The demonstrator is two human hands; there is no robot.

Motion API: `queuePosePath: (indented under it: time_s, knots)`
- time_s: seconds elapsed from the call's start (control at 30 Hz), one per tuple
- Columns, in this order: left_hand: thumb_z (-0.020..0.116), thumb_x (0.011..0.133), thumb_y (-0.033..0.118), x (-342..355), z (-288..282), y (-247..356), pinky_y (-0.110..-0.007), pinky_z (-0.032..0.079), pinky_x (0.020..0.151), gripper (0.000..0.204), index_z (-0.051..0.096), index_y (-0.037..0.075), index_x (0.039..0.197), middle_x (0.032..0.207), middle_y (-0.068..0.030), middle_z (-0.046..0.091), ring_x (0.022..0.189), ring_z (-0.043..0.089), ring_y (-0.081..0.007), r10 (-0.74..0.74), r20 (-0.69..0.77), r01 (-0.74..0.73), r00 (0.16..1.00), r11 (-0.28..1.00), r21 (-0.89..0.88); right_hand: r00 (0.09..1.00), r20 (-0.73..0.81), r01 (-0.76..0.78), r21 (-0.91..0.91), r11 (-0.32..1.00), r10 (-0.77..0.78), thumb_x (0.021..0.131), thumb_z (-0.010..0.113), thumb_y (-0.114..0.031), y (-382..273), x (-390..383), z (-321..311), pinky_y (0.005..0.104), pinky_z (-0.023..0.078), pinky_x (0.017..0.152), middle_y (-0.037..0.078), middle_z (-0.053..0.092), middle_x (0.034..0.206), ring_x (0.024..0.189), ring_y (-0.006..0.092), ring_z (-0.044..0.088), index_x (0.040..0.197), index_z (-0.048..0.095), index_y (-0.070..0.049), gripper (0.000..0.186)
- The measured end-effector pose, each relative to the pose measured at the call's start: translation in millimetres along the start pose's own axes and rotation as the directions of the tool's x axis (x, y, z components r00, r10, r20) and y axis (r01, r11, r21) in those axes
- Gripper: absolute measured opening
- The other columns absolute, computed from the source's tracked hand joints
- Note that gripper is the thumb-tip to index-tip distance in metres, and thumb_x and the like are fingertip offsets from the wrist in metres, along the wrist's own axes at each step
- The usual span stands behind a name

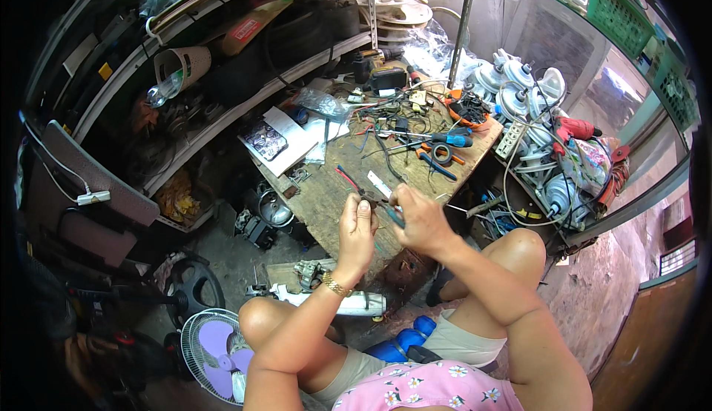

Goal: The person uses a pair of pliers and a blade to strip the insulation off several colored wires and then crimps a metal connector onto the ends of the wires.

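Right hand point(421, 222) grips pliers point(393, 214), left hand point(356, 229) alongside.

Appeared to be a cramped repair workshop: worn wooden bench point(326, 189) strewn with pliers point(437, 160) and wires at twelve o'clock, stacked motor parts point(519, 92) at two, cluttered shelving point(215, 107) at ten.

Pink floral top point(437, 390), beige shorts point(467, 343), gold bracelet point(335, 286) on the left wrist (arms bare)
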State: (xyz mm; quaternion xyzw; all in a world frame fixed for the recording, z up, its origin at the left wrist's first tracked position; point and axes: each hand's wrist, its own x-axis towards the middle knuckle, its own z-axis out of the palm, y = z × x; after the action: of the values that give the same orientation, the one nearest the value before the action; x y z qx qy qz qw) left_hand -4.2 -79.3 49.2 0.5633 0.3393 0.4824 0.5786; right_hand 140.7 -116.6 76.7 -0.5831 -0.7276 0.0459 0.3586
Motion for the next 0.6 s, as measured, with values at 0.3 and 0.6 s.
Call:
queuePosePath:
  time_s: [0.3, 0.6]
  knots:
    - [0.043, 0.099, 0.031, -6.9, -32.6, 18.3, -0.021, 0.022, 0.043, 0.025, 0.052, 0.007, 0.098, 0.058, 0.0056, 0.032, 0.048, 0.027, -0.0046, -0.342, 0.553, 0.457, 0.760, 0.886, -0.080, 0.797, 0.592, 0.105, 0.059, 0.993, -0.119, 0.069, 0.063, -0.007, 17.3, 16.0, -78.7, 0.0421, 0.046, 0.065, 0.015, 0.057, 0.084, 0.082, 0.0356, 0.059, 0.089, 0.049, -0.003, 0.024]
    - [0.047, 0.097, 0.033, -28.1, -5.5, 38.4, -0.020, 0.028, 0.043, 0.023, 0.049, 0.011, 0.102, 0.062, 0.0022, 0.036, 0.049, 0.030, -0.0060, -0.320, 0.525, 0.506, 0.789, 0.823, -0.257, 0.812, 0.583, -0.548, 0.750, 0.371, 0.021, 0.087, 0.062, -0.032, 34.7, -59.1, -70.3, 0.0282, 0.046, 0.075, 0.009, 0.060, 0.096, 0.084, 0.0151, 0.055, 0.094, 0.058, 0.001, 0.034]
